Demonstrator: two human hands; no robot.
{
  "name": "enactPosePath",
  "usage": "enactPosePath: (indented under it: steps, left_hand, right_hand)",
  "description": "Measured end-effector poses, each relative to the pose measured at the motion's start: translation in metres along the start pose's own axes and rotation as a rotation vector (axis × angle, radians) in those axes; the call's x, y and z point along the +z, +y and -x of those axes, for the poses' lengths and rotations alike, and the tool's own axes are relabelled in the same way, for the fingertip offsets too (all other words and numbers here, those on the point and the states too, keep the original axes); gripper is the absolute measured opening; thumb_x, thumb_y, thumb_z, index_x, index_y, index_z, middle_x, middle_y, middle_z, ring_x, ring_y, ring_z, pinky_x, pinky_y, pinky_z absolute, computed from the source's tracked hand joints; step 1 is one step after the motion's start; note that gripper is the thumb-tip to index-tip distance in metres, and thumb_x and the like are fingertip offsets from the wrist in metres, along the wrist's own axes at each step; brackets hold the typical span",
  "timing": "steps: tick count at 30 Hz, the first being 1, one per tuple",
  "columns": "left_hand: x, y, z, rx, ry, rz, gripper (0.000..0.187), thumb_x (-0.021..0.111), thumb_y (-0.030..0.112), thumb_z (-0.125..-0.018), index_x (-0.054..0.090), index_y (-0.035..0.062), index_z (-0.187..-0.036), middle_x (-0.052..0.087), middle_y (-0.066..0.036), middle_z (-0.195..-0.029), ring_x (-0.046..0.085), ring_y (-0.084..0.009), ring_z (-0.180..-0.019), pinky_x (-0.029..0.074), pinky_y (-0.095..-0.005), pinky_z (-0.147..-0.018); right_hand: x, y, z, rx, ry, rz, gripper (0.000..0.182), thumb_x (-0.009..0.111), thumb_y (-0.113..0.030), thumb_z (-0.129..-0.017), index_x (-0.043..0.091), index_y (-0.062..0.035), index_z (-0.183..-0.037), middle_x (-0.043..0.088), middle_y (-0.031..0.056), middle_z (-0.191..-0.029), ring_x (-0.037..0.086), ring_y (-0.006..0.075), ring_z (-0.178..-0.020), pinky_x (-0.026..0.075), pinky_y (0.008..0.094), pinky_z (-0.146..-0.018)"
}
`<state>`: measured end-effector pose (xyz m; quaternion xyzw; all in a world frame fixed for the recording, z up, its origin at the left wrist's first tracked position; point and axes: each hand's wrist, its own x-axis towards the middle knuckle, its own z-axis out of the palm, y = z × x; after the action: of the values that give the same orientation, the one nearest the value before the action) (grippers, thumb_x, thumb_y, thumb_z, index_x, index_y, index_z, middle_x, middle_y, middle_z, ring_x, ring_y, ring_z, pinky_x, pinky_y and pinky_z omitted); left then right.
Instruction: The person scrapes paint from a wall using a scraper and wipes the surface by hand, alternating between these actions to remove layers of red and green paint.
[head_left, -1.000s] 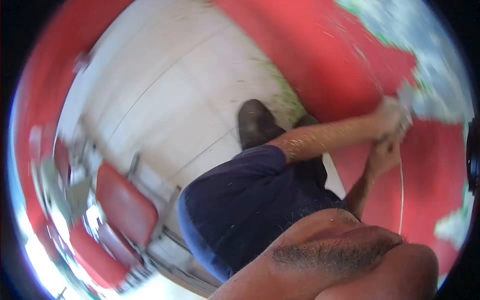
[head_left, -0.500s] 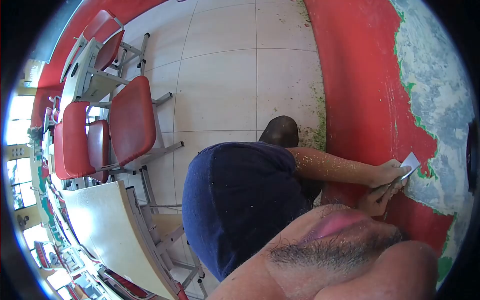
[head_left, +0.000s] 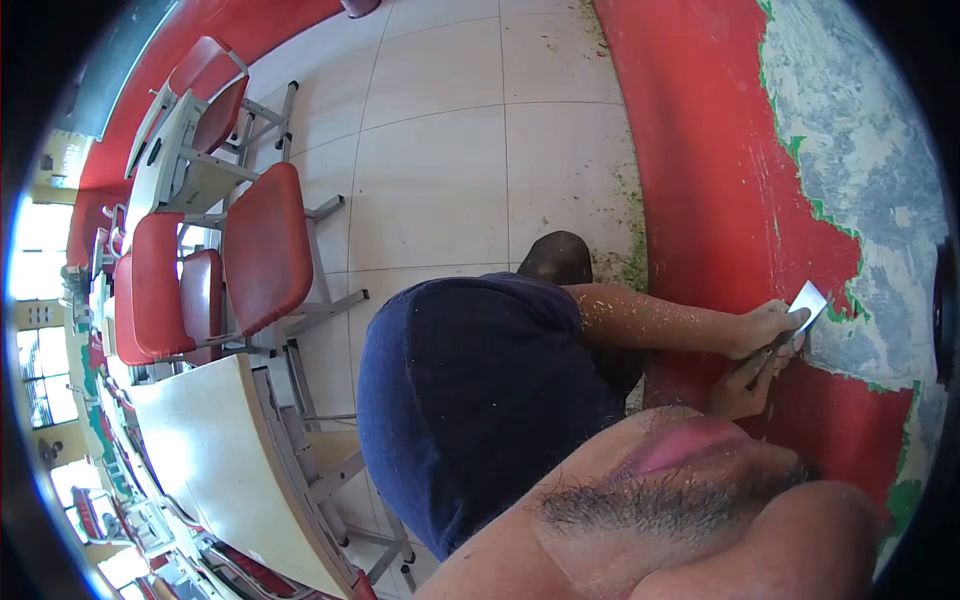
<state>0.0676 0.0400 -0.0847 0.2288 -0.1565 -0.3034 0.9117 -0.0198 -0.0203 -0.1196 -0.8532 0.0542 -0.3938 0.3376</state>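
My left hand, at the end of the speck-covered forearm, is closed around a metal scraper, with fingertips at the base of its pale blade. Below it, my right hand wraps around the dark handle, partly hidden behind my face. The blade lies against the wall where red paint borders a grey, scraped patch. A ragged green edge runs between them.
Paint chips lie on the tiled floor along the wall's foot. Red chairs and desks stand at the left. My dark shoe is on the floor.
Both hands and the scraper have moved slightly up and left in the view. The blade is tilted differently. The surroundings have shifted a little with the camera.
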Motion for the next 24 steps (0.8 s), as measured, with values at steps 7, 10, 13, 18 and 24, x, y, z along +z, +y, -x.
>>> enactPosePath:
  steps: [7, 10, 13, 18, 24]
  left_hand:
    - [-0.004, -0.012, -0.005, -0.045, -0.038, 0.11, 0.049, 0.04, 0.044, -0.099, 0.054, 0.0067, -0.071, 0.05, -0.004, -0.055, 0.052, -0.0181, -0.048, 0.048, -0.0346, -0.048]
    - [-0.005, -0.013, -0.005, -0.074, 0.088, -0.04, 0.049, 0.042, 0.047, -0.097, 0.054, 0.0073, -0.07, 0.049, -0.004, -0.055, 0.053, -0.0187, -0.048, 0.048, -0.0351, -0.048]
    - [-0.014, -0.023, -0.012, -0.188, 0.191, 0.074, 0.045, 0.046, 0.042, -0.096, 0.052, 0.0056, -0.072, 0.05, -0.006, -0.053, 0.053, -0.0207, -0.044, 0.048, -0.0356, -0.044]
    - [-0.014, -0.031, -0.01, -0.069, 0.111, -0.017, 0.035, 0.04, 0.037, -0.095, 0.046, 0.0114, -0.072, 0.045, -0.003, -0.057, 0.044, -0.0174, -0.047, 0.043, -0.0326, -0.047]
    - [0.003, -0.03, -0.018, -0.139, -0.146, 0.124, 0.044, 0.041, 0.052, -0.096, 0.046, 0.0152, -0.072, 0.037, 0.003, -0.053, 0.038, -0.0116, -0.046, 0.039, -0.0289, -0.049]
  right_hand:
    - [-0.008, 0.003, 0.0, 0.072, -0.027, -0.104, 0.027, 0.055, -0.01, -0.093, 0.063, 0.0057, -0.114, 0.066, 0.0181, -0.11, 0.064, 0.0202, -0.094, 0.051, 0.0306, -0.077]
    - [-0.006, -0.004, 0.0, 0.104, 0.006, -0.086, 0.03, 0.054, -0.013, -0.093, 0.061, 0.0051, -0.117, 0.063, 0.022, -0.116, 0.063, 0.0258, -0.102, 0.047, 0.0339, -0.087]
    - [-0.01, -0.003, -0.002, 0.155, -0.047, -0.135, 0.031, 0.052, -0.014, -0.094, 0.061, 0.0038, -0.117, 0.064, 0.0187, -0.115, 0.063, 0.0213, -0.102, 0.047, 0.0321, -0.087]
    - [-0.023, 0.01, 0.002, 0.132, -0.032, -0.157, 0.017, 0.056, -0.007, -0.082, 0.068, -0.001, -0.093, 0.066, 0.0208, -0.087, 0.068, 0.0303, -0.081, 0.052, 0.0355, -0.071]
    - [-0.04, -0.001, 0.0, 0.077, -0.032, -0.024, 0.013, 0.061, -0.009, -0.082, 0.066, -0.0013, -0.091, 0.061, 0.0188, -0.073, 0.063, 0.0355, -0.067, 0.048, 0.0376, -0.059]
